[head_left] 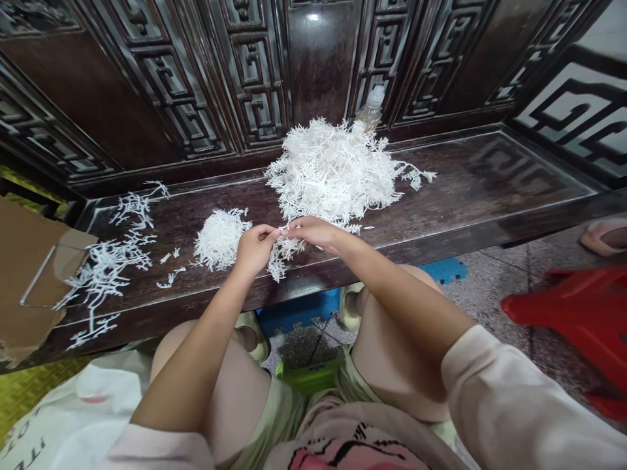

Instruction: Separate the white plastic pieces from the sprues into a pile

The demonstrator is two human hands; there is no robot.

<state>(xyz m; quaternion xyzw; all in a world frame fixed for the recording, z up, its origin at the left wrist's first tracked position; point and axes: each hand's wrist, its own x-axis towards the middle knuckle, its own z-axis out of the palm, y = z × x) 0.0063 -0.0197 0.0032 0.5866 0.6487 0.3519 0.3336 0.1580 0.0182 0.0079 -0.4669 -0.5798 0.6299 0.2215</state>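
Note:
Both hands meet over the front edge of the dark wooden bench. My left hand (255, 248) is closed in a pinch on a white branched plastic sprig (280, 258), which hangs down below the fingers. From the other side my right hand (311, 232) pinches the same sprig near its top. Just behind them rises a large heap of white branched pieces (337, 170). A smaller pile of short white pieces (220, 238) lies left of my left hand. Farther left are bare white branching stems (110, 267).
A clear bottle with a white cap (371, 111) stands behind the heap against the carved wooden backrest (323, 72). Cardboard (34, 274) leans at the bench's left end. A white bag (83, 405) lies lower left; a red plastic stool (568, 313) is on the right.

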